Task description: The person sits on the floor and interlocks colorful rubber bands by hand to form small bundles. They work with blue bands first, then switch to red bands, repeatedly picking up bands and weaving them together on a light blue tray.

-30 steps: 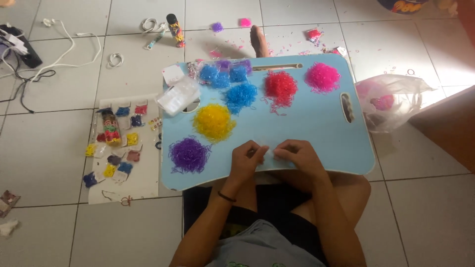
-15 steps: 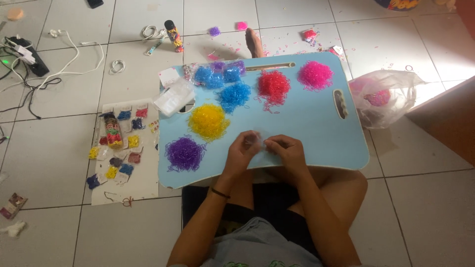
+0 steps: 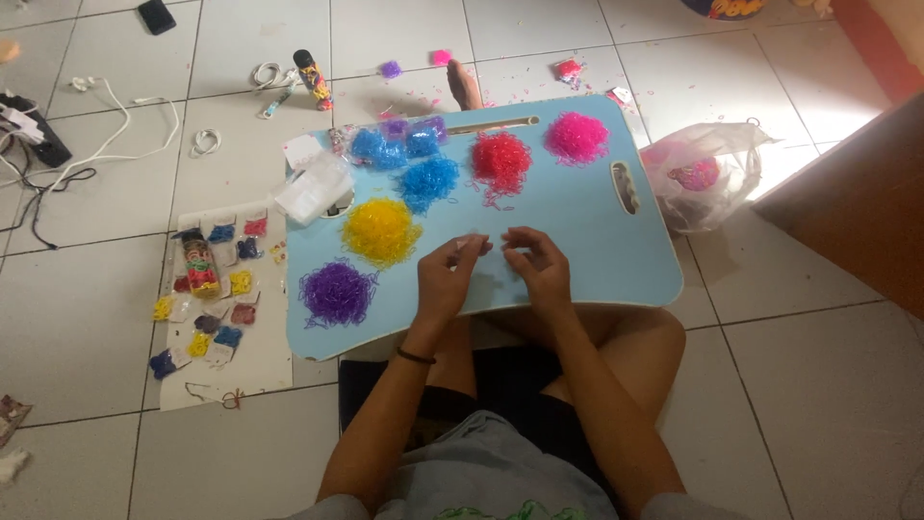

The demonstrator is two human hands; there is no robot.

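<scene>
The left hand (image 3: 450, 274) and the right hand (image 3: 537, 265) meet over the near middle of the light-blue lap tray (image 3: 587, 241), fingertips pinched narrow toward each other. Something small and pale sits between them, probably a tiny clear packet or a loose band; it is too small to say which, or which hand grips it.

Just left of the left hand lies the yellow pile (image 3: 381, 231) of small elastic bands, with the purple pile (image 3: 337, 293) nearer the tray's front edge. Farther off are the blue pile (image 3: 428, 180), the red pile (image 3: 500, 159) and the pink pile (image 3: 577, 137), 5 heaps in all, well apart from the fingers.

The likeliest slip, as I judge it, is the small piece springing out of the pinch and dropping off the near rim into the lap. A wrist brushing sideways could also smear yellow into purple, since those 2 heaps lie closest.

On the floor to the left a white sheet (image 3: 265, 356) carries small filled packets; a clear plastic bag (image 3: 707, 173) lies to the right.
</scene>
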